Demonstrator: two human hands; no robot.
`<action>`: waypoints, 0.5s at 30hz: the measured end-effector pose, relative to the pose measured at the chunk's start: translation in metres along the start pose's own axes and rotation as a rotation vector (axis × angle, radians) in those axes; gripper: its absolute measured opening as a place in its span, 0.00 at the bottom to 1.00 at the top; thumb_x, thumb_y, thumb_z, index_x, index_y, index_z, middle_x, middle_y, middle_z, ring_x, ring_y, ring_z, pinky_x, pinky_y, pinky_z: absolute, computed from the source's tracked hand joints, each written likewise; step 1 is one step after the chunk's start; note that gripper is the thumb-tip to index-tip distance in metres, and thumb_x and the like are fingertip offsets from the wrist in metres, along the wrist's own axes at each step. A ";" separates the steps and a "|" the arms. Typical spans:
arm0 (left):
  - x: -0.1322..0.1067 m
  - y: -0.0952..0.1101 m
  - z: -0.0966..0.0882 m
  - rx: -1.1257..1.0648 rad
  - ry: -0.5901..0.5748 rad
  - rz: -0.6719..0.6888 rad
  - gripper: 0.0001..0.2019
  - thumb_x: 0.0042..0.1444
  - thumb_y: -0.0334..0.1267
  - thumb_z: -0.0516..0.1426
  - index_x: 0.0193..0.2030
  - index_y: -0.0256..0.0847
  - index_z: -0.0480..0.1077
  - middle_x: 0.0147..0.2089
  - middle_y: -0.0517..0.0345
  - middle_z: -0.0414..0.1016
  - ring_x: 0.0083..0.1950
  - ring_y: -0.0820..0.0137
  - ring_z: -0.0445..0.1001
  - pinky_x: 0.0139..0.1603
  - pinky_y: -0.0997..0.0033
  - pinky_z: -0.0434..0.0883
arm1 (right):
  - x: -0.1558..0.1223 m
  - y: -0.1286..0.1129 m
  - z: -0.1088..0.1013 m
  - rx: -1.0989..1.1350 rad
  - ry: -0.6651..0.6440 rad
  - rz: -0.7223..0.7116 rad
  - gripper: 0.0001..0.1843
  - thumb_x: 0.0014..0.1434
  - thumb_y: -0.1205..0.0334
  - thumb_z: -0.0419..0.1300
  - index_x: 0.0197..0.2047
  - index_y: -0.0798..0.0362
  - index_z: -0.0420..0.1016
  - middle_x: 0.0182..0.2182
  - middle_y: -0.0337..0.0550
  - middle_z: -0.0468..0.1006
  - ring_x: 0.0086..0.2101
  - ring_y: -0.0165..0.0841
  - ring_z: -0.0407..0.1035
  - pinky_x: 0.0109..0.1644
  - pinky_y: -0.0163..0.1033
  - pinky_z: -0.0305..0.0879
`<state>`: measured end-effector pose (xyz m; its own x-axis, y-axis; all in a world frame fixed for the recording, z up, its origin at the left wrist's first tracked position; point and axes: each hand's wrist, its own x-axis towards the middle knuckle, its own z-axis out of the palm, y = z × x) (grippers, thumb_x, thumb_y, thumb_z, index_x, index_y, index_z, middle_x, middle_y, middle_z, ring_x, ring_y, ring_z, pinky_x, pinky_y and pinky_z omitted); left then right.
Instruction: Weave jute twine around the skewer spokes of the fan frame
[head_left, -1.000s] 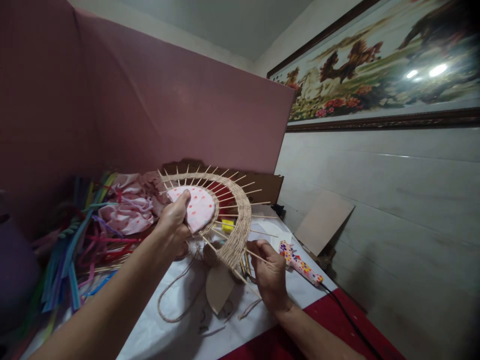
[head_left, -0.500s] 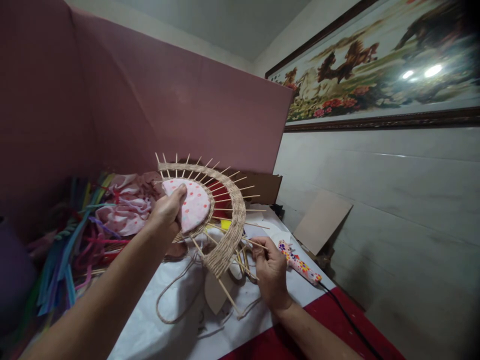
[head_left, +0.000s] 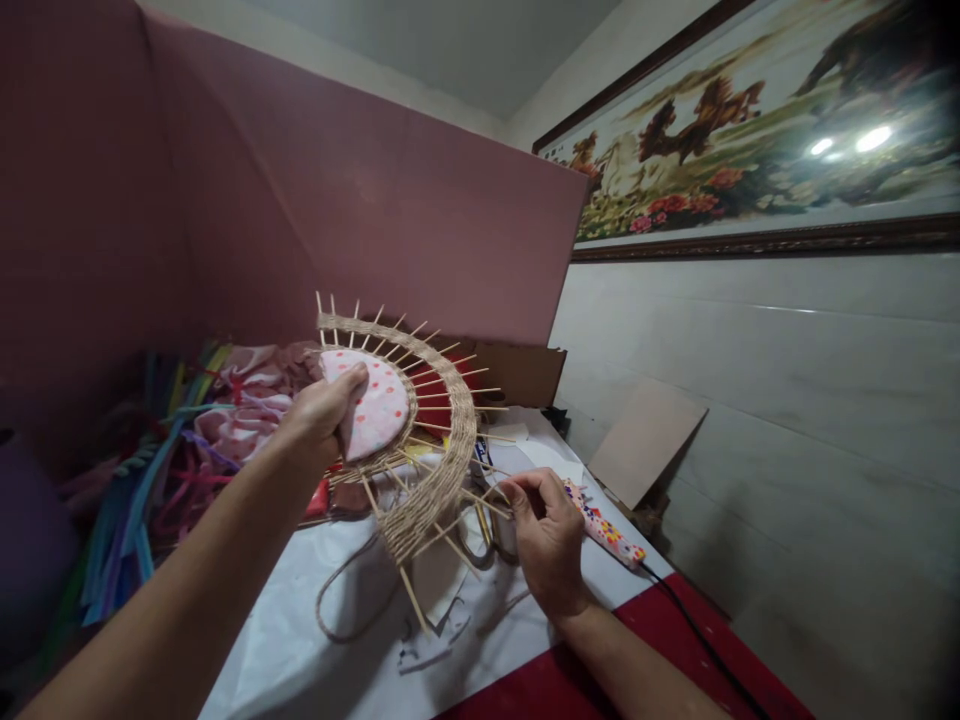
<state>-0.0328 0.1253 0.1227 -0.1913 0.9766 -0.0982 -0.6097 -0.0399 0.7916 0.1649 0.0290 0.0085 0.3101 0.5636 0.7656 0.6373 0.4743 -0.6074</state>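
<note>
The woven fan is above the table, its dotted pad clamped in the left hand; above the table's right side, the right hand pinches a thin strand.

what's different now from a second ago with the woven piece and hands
The tan twine and pale-stick half-round frame has moved left, its far end rising; the left hand went with it. The right hand barely shifted. Unchanged: left grip on the pink, red-spotted half-disc; flower-patterned, black-corded tool in place.
</note>
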 end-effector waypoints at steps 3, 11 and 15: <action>0.001 -0.003 -0.002 0.130 -0.076 0.014 0.04 0.48 0.26 0.55 0.25 0.33 0.69 0.14 0.59 0.68 0.14 0.74 0.68 0.17 0.78 0.69 | 0.004 -0.002 -0.002 -0.023 0.026 -0.059 0.05 0.53 0.63 0.57 0.27 0.52 0.68 0.25 0.38 0.69 0.28 0.30 0.62 0.33 0.35 0.59; 0.003 -0.001 -0.010 0.267 -0.137 -0.098 0.04 0.47 0.28 0.56 0.29 0.30 0.71 0.16 0.52 0.70 0.13 0.68 0.68 0.13 0.72 0.68 | 0.010 0.003 -0.002 0.169 -0.119 -0.060 0.04 0.54 0.64 0.56 0.28 0.52 0.71 0.25 0.39 0.70 0.29 0.30 0.65 0.33 0.36 0.61; -0.002 0.007 -0.010 0.176 -0.073 -0.153 0.07 0.48 0.27 0.56 0.35 0.28 0.71 0.19 0.48 0.73 0.15 0.68 0.69 0.15 0.72 0.69 | 0.012 0.004 -0.004 0.231 -0.143 -0.081 0.04 0.52 0.65 0.58 0.30 0.51 0.74 0.26 0.39 0.73 0.29 0.31 0.67 0.32 0.36 0.62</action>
<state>-0.0443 0.1206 0.1220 -0.0474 0.9813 -0.1863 -0.4825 0.1408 0.8645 0.1738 0.0353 0.0158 0.1514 0.5993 0.7861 0.4731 0.6543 -0.5900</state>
